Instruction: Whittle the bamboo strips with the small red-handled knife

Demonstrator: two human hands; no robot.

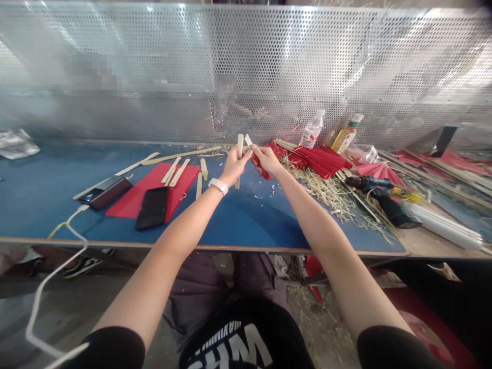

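Observation:
My left hand (pixel 231 168) is closed around a pale bamboo strip (pixel 240 143), which stands roughly upright and shows above and below the fingers. My right hand (pixel 269 161) grips a red-handled knife (pixel 248 140), its light blade pointing up beside the top of the strip. The two hands meet at the thumbs above the blue table (pixel 246 225). Left of them lie several short bamboo pieces (pixel 179 172), some on a red sheet (pixel 142 187), others on the table. Fingers hide most of the knife handle.
A black phone (pixel 152 207) overlaps the red sheet; a dark device (pixel 105 193) has a white cable. Right are shavings (pixel 326 192), folded red fabric (pixel 323 160), two bottles (pixel 313 128) and a power drill (pixel 384 197). A perforated metal screen (pixel 246 66) stands behind.

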